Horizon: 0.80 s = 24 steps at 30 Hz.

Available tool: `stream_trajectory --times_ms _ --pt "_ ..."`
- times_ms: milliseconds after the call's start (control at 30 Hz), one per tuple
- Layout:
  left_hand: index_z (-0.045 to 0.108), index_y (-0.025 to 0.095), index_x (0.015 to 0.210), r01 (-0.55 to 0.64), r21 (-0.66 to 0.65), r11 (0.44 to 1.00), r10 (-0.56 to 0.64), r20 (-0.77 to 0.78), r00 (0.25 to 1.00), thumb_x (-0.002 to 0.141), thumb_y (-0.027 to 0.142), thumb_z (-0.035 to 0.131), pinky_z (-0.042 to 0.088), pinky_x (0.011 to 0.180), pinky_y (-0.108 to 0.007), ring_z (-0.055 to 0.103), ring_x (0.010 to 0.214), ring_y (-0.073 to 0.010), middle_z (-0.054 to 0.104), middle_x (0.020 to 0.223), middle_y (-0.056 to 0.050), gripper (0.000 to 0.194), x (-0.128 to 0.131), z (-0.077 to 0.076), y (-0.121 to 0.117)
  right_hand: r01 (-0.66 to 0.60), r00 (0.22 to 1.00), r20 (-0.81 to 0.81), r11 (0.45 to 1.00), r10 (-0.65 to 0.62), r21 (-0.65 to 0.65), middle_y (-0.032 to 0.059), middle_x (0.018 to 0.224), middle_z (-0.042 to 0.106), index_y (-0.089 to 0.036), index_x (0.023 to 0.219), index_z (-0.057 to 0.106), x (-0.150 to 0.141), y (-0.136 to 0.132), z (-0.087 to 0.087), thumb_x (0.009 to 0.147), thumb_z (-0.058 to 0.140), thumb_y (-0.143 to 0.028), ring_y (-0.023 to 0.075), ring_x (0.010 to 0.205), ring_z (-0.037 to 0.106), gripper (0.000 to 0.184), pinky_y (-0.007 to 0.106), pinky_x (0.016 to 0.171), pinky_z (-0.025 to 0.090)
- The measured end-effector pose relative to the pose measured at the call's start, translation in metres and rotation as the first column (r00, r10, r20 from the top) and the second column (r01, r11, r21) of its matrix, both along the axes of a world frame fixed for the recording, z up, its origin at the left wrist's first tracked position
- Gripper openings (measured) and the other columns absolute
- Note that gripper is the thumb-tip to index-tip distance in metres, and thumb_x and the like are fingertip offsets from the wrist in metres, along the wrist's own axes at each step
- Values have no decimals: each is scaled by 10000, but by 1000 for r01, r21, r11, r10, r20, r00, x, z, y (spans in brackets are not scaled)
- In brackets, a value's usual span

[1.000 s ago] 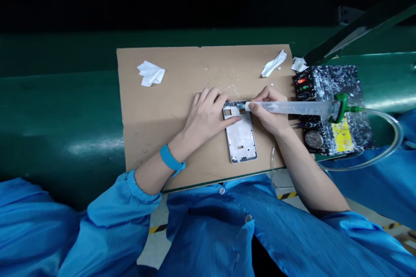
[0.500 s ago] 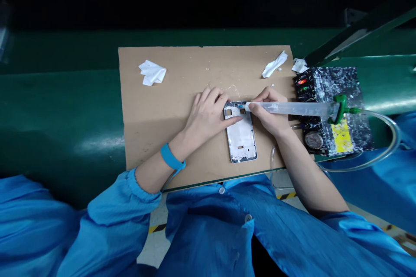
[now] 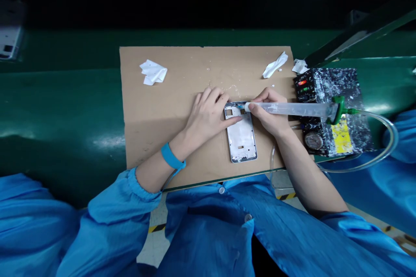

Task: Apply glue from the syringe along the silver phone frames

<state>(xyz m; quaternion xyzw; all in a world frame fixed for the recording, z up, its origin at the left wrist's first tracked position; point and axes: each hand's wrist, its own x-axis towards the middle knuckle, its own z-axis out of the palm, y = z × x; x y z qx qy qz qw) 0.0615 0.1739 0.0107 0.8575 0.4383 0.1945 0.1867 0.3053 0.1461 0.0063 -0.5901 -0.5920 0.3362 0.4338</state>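
Observation:
A silver phone frame [image 3: 241, 137] lies lengthwise on a brown cardboard sheet [image 3: 182, 108]. My left hand [image 3: 208, 114] rests on the frame's upper left corner, fingers laid over it and thumb across its face, pressing it down. My right hand [image 3: 269, 110] is closed round a clear glue syringe [image 3: 292, 108], whose tip touches the frame's top edge. The syringe's green end cap [image 3: 336, 110] points right, with a clear hose [image 3: 386, 138] looping from it.
A speckled black dispenser box [image 3: 331, 108] with lit lamps and a gauge stands right of the cardboard. Crumpled white wipes lie at the upper left [image 3: 152, 72] and upper right [image 3: 275, 64]. Green conveyor belt [image 3: 58, 108] surrounds the sheet; another phone part [image 3: 9, 37] shows at far left.
Both hands and the syringe hold nearly still on the frame's top edge. A pale phone part has come into view on the belt at the far left.

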Motion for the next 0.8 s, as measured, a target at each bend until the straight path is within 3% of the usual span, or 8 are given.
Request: stream_trajectory --times_ms 167,500,800 --pt "724 221 1271 2 9 1000 -2 2 1000 1072 658 752 511 1110 -518 630 1321 -367 726 1344 -140 481 0 -1 0 -9 1000 11 1000 9 -2 22 772 628 -267 846 649 2 0 -2 937 870 -595 192 678 551 406 353 585 477" --pt "731 200 1244 3 22 1000 -3 6 1000 1087 639 740 505 1080 -502 641 1281 -355 725 1323 -139 466 0 0 0 -12 999 -46 999 13 30 -2 738 629 -254 817 616 -4 0 1 902 894 -702 155 627 534 534 315 547 429" --pt "729 196 1245 1 43 999 -1 -5 1000 1071 629 776 508 1048 -492 641 1257 -348 730 1299 -132 470 1 -2 1 -43 997 -61 998 45 45 8 744 655 -254 841 659 -2 0 -1 922 902 -710 159 608 533 524 323 525 417"
